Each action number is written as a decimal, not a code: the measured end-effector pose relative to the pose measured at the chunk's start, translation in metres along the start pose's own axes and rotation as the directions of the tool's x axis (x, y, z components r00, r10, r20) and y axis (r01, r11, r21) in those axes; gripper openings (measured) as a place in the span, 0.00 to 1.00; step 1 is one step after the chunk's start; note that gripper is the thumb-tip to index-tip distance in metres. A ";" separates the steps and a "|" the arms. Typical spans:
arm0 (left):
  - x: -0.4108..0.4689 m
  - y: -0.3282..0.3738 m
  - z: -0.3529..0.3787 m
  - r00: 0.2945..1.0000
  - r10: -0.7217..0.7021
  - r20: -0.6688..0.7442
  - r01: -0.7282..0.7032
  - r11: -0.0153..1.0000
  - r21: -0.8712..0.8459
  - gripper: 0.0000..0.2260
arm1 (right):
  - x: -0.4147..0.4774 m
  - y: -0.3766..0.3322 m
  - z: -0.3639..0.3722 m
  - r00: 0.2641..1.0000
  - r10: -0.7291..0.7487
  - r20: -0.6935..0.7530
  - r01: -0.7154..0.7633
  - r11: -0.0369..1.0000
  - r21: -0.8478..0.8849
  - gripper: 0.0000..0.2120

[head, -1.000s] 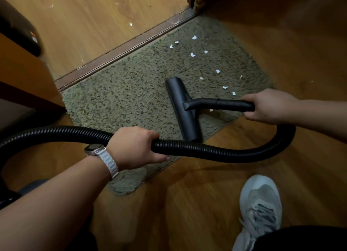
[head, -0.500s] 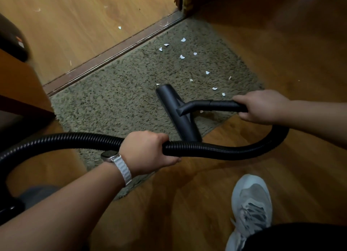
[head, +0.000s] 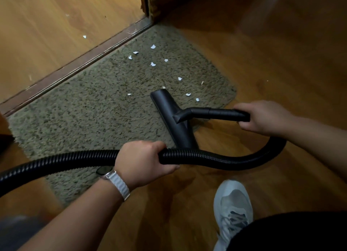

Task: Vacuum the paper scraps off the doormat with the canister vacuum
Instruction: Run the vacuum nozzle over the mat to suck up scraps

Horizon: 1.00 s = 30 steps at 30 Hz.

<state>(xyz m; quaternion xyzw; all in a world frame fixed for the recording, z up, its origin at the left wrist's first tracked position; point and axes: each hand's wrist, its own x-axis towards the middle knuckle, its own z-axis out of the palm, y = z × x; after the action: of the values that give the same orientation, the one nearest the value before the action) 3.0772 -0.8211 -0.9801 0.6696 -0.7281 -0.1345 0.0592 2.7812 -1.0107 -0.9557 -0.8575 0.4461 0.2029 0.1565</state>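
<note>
Vacuum head (head: 169, 111) on the near right part of the doormat (head: 84, 119), long axis running far-left to near-right, with the near end overhanging the mat edge onto the wood floor (head: 281, 62). Right hand (head: 266, 117): fingers curled tightly around the rigid tube (head: 221, 112), which joins the head from the right. Left hand (head: 142, 162): fingers wrapped around the single ribbed hose (head: 216, 159). Eleven paper scraps (head: 153, 64) lie on the mat, mostly beyond the head; a twelfth lies past the threshold strip (head: 75, 68). One watch (head: 120, 185), one shoe (head: 232, 203).
</note>
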 end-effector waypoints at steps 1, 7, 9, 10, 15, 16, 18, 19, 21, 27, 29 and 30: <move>0.001 -0.001 0.002 1.000 0.001 -0.004 -0.001 1.000 -0.002 0.26 | -0.003 0.004 0.004 0.999 0.041 -0.015 -0.041 0.999 0.021 0.16; 0.003 -0.006 0.015 0.999 -0.037 0.024 0.037 0.999 -0.012 0.27 | -0.004 0.024 0.009 0.982 0.190 -0.015 -0.187 0.977 0.105 0.21; 0.005 -0.006 0.017 0.999 -0.040 0.017 0.040 0.999 -0.008 0.26 | 0.004 0.024 0.008 0.983 0.182 -0.011 -0.180 0.980 0.090 0.20; 0.005 -0.006 0.017 0.999 -0.043 0.017 0.043 0.999 -0.010 0.26 | 0.009 0.023 0.009 0.985 0.174 -0.011 -0.172 0.980 0.099 0.19; 0.010 -0.009 0.020 0.998 -0.054 0.038 0.055 0.998 -0.018 0.27 | 0.018 0.017 0.026 0.992 0.123 -0.026 -0.115 0.975 0.192 0.17; 0.012 -0.010 0.021 0.998 -0.055 0.044 0.056 0.998 -0.016 0.27 | 0.018 0.018 0.029 0.994 0.104 -0.037 -0.094 0.976 0.195 0.17; 0.014 -0.010 0.021 0.998 -0.049 0.047 0.050 0.999 -0.008 0.27 | 0.018 0.019 0.033 0.997 0.056 -0.043 -0.048 0.985 0.168 0.17; 0.015 -0.010 0.022 0.997 -0.047 0.053 0.047 0.999 -0.008 0.27 | 0.019 0.019 0.034 0.999 0.035 -0.038 -0.029 0.989 0.148 0.17; 0.016 -0.010 0.024 0.996 -0.050 0.077 0.052 0.998 -0.021 0.28 | 0.020 0.020 0.036 1.000 0.011 -0.029 -0.007 0.992 0.122 0.18; 0.020 -0.010 0.028 0.994 -0.070 0.079 0.073 0.997 -0.040 0.29 | 0.016 0.034 0.035 0.987 0.151 -0.048 -0.143 0.979 0.146 0.24; 0.024 -0.009 0.029 0.997 -0.056 0.060 0.059 0.998 -0.038 0.28 | 0.016 0.032 0.033 0.989 0.140 -0.050 -0.133 0.983 0.125 0.22; 0.026 -0.008 0.030 0.998 -0.050 0.050 0.051 0.998 -0.035 0.28 | 0.016 0.028 0.032 0.992 0.115 -0.049 -0.109 0.988 0.112 0.21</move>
<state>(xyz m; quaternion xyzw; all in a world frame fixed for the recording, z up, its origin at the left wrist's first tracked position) 3.0743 -0.8438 -1.0129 0.6831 -0.7096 -0.1653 0.0501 2.7601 -1.0231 -0.9934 -0.8265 0.5082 0.1629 0.1790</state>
